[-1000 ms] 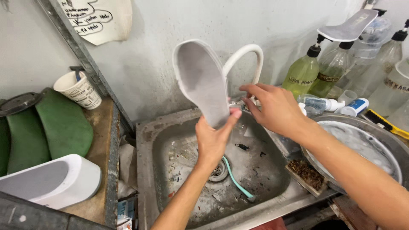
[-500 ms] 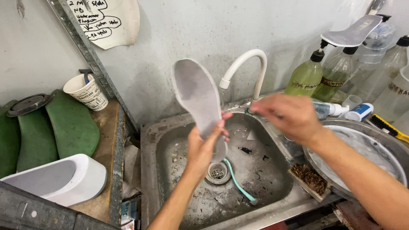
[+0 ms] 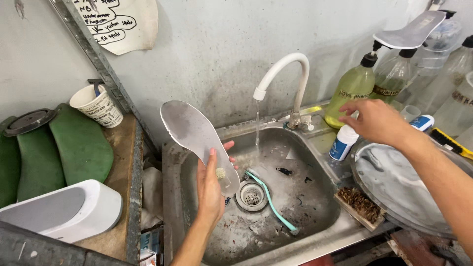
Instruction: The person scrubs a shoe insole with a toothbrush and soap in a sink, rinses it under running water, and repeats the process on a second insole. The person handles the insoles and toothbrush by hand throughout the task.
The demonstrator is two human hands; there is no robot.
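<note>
Left hand [image 3: 211, 189]: in the lower middle of the frame, over the left part of the sink. Its fingers and thumb are pressed on the lower end of a grey insole, so it is holding it.
Insole [image 3: 194, 135]: it stands up and leans toward the upper left. Its flat grey side faces us. It is just left of the water.
Right hand [image 3: 375, 120]: on the right side of the frame, above a small white bottle. The fingers are bent and a little spread. It holds nothing. I cannot tell if it touches the bottle.
White bottle [image 3: 342, 143]: it stands on the sink's right edge and has a blue label.
Tap [image 3: 288, 74]: white and curved, in the upper middle. A thin stream of water falls from it.
Sink [image 3: 325, 216]: metal and dirty, in the middle of the frame.
Toothbrush [image 3: 270, 199]: teal, lying in the sink next to the drain.
Brush [image 3: 358, 207]: brown bristles, on the sink's right edge.
Basin [image 3: 394, 197]: round and metal, at the lower right, under the right arm.
Soap bottle [image 3: 354, 88]: yellow-green with a black pump, behind the right hand.
Cup [image 3: 96, 106]: a paper cup on the shelf at the left.
</note>
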